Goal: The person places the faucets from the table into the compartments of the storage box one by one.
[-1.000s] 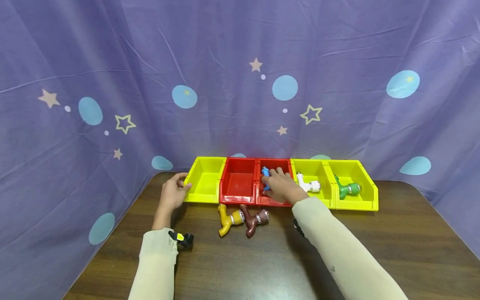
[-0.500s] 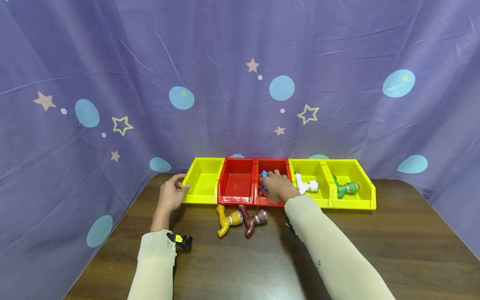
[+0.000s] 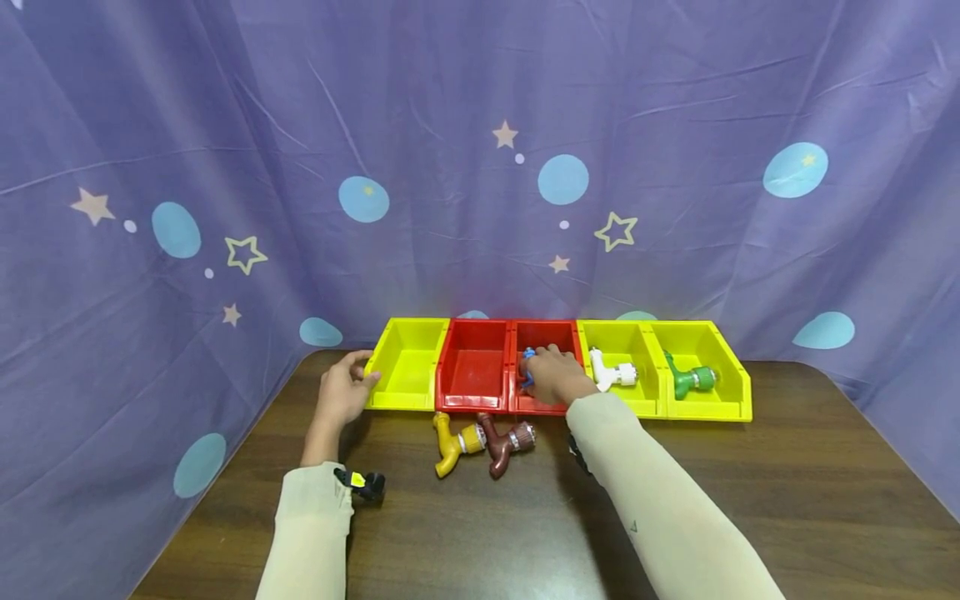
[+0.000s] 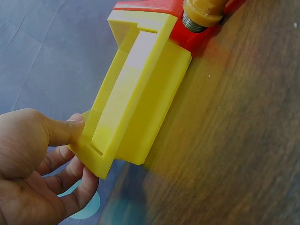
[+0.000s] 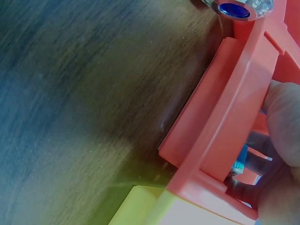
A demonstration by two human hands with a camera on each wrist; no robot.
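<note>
My left hand [image 3: 345, 387] pinches the side wall of the leftmost yellow bin [image 3: 408, 367], thumb inside and fingers outside, as the left wrist view shows closely. My right hand [image 3: 553, 375] reaches down into the right-hand red bin [image 3: 536, 406] and holds a blue tap [image 3: 528, 367], mostly hidden under the fingers. In the right wrist view a bit of the blue tap [image 5: 240, 159] shows between the curled fingers. A yellow tap [image 3: 457, 442] and a brown tap [image 3: 507, 444] lie on the table in front of the red bins.
The left red bin [image 3: 475, 367] stands between the hands. To the right, a white tap [image 3: 613, 372] and a green tap [image 3: 690, 377] lie in two yellow bins. The bins form a row on a wooden table [image 3: 480, 533], before a purple curtain [image 3: 450, 167].
My right hand has sunk lower and slightly left into the red bin with the blue tap. The left hand keeps its grip on the yellow bin.
</note>
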